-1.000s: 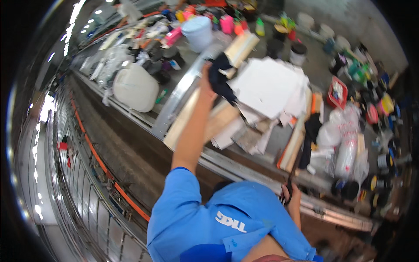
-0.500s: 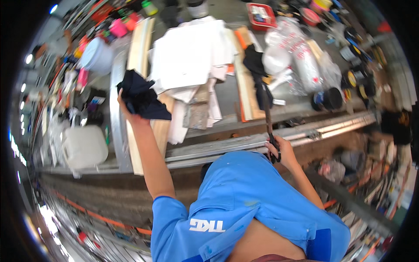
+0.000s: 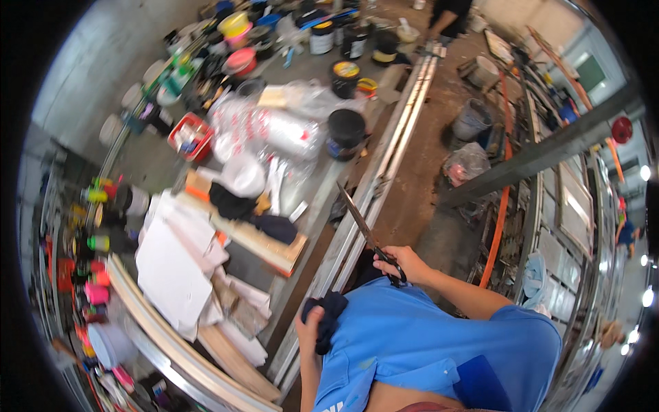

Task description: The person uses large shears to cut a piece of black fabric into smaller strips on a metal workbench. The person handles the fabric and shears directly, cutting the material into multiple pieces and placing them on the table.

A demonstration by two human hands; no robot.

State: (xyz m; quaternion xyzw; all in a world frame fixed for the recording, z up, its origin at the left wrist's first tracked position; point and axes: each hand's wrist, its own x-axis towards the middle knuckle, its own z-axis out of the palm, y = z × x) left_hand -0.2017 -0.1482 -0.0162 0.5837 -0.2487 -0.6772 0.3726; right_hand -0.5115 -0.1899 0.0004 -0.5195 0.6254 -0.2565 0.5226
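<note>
My left hand (image 3: 309, 335) is close to my body, its fingers wrapped round a bunched dark navy cloth (image 3: 329, 317). In my right hand (image 3: 406, 264) is a pair of long scissors (image 3: 358, 218), gripped by the black handles. The blades point away from me over the metal rails at the table's edge, apart from the cloth. Another dark cloth (image 3: 277, 228) lies on the table across a wooden strip (image 3: 257, 242). Beside it are a stack of white paper sheets (image 3: 175, 271) and a white bowl (image 3: 243, 175).
Clear plastic bags (image 3: 271, 130), a black tub (image 3: 346, 132) and a red basket (image 3: 190, 137) crowd the table. Long metal rails (image 3: 391, 161) run along its edge. A grey beam (image 3: 542, 151) crosses at the right. Another person (image 3: 449, 17) stands at the far end.
My view has swung to the right. My left hand has drawn the cloth in from over the table to my body. The scissors have come away from the dark cloth on the table.
</note>
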